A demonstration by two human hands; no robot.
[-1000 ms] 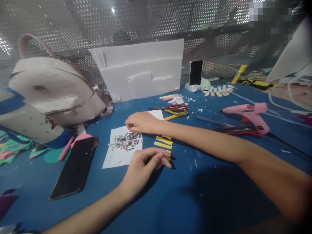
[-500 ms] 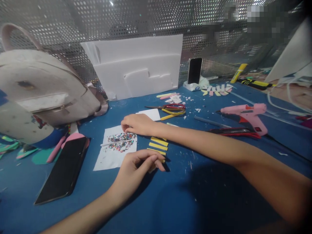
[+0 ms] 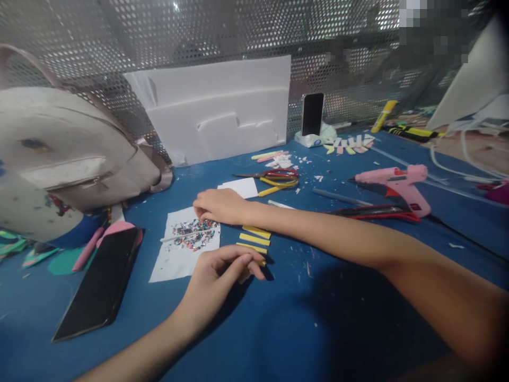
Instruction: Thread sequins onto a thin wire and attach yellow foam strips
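Observation:
A white paper sheet (image 3: 175, 260) lies on the blue table (image 3: 302, 329) with a small heap of coloured glitter bits (image 3: 193, 234) and a thin white stick (image 3: 175, 237) on it. My right hand (image 3: 218, 205) reaches across with its fingers curled down at the heap's far edge; what they pinch is hidden. My left hand (image 3: 222, 273) rests just right of the paper, fingers bent over the nearest of several yellow foam strips (image 3: 256, 236).
A black phone (image 3: 99, 281) lies at the left beside pink foam pieces (image 3: 115, 229) and a pale backpack (image 3: 67, 154). Behind stand a white foam board (image 3: 218, 111), scissors (image 3: 274, 178), a propped phone (image 3: 312, 114) and a pink glue gun (image 3: 397, 183).
The view has swung a little, shifting everything left and down. Both hands keep almost the same place relative to the paper and the strips.

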